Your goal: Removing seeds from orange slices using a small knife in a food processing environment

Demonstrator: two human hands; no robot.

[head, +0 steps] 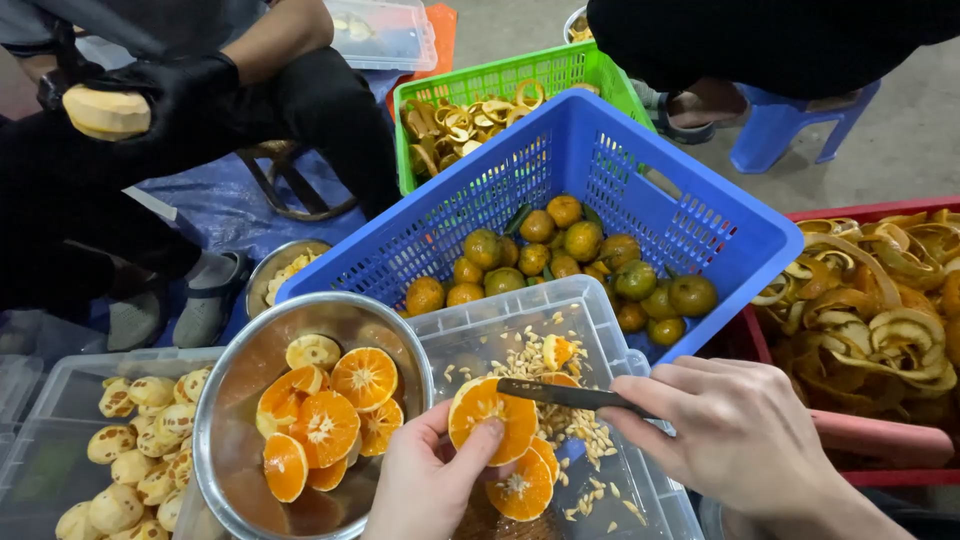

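My left hand [425,487] holds a cut orange half [487,415], cut face up, over a clear plastic tub [590,308] strewn with seeds. In my right hand [735,432] is a dark knife [560,394], its blade lying across the top of the half. More orange halves [524,483] lie in the tub under my hands. A round steel bowl [262,350] to the left holds several seeded orange halves [330,410].
A blue basket [560,150] of whole green-orange fruit stands behind the tub. A green basket [500,80] and a red crate [850,212] hold peels. Peeled fruit fills a clear tub [60,375] at left. A person in black gloves holds a peeled fruit [105,112] top left.
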